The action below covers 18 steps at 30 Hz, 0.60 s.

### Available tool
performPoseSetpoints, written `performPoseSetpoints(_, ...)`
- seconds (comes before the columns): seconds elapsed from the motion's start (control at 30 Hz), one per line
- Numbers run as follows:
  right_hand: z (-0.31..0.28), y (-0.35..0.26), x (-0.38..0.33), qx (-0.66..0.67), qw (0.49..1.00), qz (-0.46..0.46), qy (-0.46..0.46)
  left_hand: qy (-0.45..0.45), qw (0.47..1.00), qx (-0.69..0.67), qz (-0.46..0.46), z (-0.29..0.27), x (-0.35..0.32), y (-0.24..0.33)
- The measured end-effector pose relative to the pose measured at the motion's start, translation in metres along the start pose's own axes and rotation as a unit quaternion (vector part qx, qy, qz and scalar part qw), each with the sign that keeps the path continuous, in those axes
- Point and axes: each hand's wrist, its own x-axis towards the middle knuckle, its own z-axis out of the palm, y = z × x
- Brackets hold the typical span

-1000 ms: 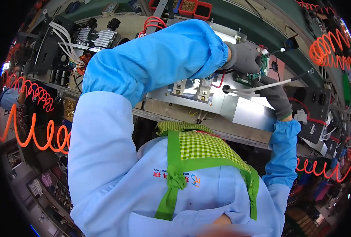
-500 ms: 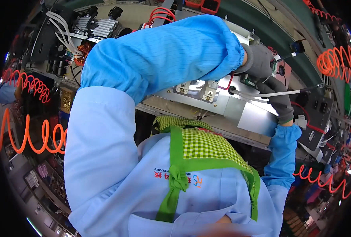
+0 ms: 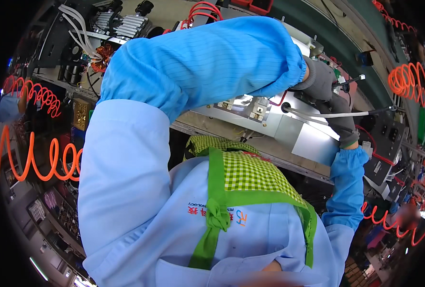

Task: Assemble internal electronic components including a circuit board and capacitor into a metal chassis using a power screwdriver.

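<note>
My left hand [image 3: 316, 79], in a grey glove, reaches across to the right end of a silver metal chassis [image 3: 282, 133]. It is closed, its fingertips hidden behind the glove. Against it, my right hand [image 3: 341, 118], also gloved in grey, comes up from below with its fingers curled in. What the two hold between them is hidden. A grey-white cable [image 3: 325, 114] runs out of a hole in the chassis and passes across my right hand. Beside my left hand, a thin black lead with a white plug [image 3: 362, 77] sticks out to the right.
Copper-wound coils and white cables join another assembly [image 3: 121, 24] at the far left. Red wires [image 3: 205, 10] loop behind my left sleeve. A black panel [image 3: 382, 134] stands right of my right hand. Orange coiled hoses [image 3: 411, 83] hang on both sides. The bench edge [image 3: 298, 165] runs before me.
Both hands have drawn closer together at the chassis end, my right fingers now against my left hand. The black lead's white plug has swung slightly right and down. The view has shifted a little.
</note>
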Motion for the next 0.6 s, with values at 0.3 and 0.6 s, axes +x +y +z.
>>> performPoseSetpoints(0.3, 0.000, 0.000, -0.001, 0.062, 0.993, 0.086, -0.042, -0.007, 1.000, 0.004, 0.007, 0.004, 0.006, -0.002)
performPoseSetpoints(0.6, 0.008, 0.004, -0.005, -0.019, 0.999, 0.012, 0.047, 0.035, 0.999, 0.031, 0.020, 0.006, 0.007, -0.004)
